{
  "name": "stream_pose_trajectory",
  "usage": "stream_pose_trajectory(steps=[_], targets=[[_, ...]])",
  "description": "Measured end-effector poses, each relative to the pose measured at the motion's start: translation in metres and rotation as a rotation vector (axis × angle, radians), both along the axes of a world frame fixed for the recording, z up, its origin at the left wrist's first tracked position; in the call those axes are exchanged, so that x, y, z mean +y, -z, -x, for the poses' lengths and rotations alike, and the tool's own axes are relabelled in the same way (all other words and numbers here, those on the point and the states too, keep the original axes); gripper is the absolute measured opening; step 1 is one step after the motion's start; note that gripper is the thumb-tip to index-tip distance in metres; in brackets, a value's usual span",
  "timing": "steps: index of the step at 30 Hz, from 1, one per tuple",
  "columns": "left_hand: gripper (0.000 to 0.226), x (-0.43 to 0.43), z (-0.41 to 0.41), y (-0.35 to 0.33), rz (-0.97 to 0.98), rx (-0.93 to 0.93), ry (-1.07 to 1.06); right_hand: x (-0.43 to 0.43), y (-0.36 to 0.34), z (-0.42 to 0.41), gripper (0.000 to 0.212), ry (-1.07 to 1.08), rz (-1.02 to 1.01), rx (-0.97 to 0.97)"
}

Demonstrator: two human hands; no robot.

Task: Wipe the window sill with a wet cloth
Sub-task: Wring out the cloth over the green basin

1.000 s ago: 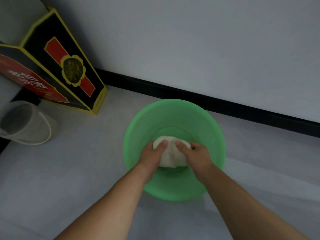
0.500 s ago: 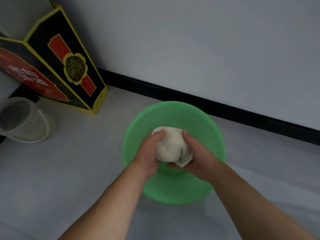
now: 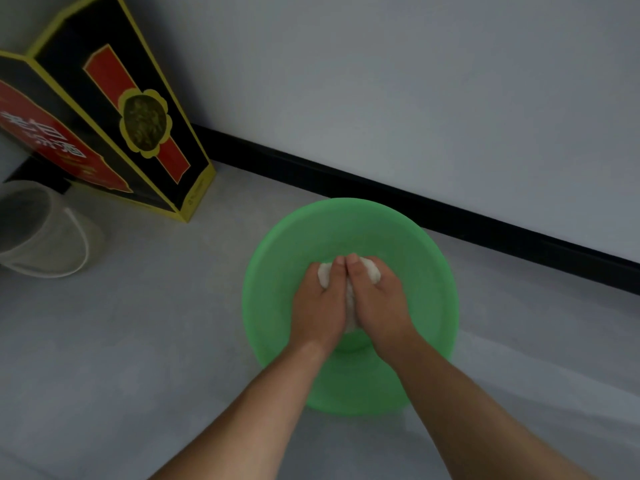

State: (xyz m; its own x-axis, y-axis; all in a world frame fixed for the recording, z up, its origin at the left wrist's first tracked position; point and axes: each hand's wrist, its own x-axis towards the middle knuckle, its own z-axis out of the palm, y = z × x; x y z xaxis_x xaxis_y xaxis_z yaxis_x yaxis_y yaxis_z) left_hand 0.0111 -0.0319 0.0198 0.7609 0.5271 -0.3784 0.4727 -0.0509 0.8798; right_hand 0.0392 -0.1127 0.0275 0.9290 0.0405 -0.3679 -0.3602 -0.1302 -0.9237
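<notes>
A green plastic basin [image 3: 429,271] stands on the pale grey sill surface [image 3: 138,323] near the black strip at the wall's foot. Over its middle I squeeze a balled white cloth [image 3: 372,271] between both hands. My left hand [image 3: 320,306] wraps its left side and my right hand [image 3: 379,303] its right side, fingertips touching at the top. Most of the cloth is hidden inside my palms; only its top corners and a strip between the hands show.
A tall black, red and yellow carton [image 3: 114,126] leans at the back left. A clear plastic bucket [image 3: 38,233] with a white handle lies beside it at the left edge. The black strip [image 3: 450,220] runs diagonally behind the basin.
Both hands have closed tighter over the cloth, pressing together so it is nearly covered; earlier more of the white ball showed between them, lifted slightly above the basin's bottom.
</notes>
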Motion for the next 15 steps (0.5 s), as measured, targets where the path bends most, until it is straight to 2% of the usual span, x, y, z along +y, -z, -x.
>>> stream_pose_trajectory(steps=[8, 15], targets=[[0.032, -0.001, -0.005, 0.007, -0.013, -0.045, -0.033, 0.008, 0.012, -0.001, 0.023, 0.071, 0.003, -0.014], [0.033, 0.002, -0.004, 0.012, -0.158, -0.002, 0.159, 0.008, 0.026, 0.0, 0.028, 0.071, 0.051, 0.037]])
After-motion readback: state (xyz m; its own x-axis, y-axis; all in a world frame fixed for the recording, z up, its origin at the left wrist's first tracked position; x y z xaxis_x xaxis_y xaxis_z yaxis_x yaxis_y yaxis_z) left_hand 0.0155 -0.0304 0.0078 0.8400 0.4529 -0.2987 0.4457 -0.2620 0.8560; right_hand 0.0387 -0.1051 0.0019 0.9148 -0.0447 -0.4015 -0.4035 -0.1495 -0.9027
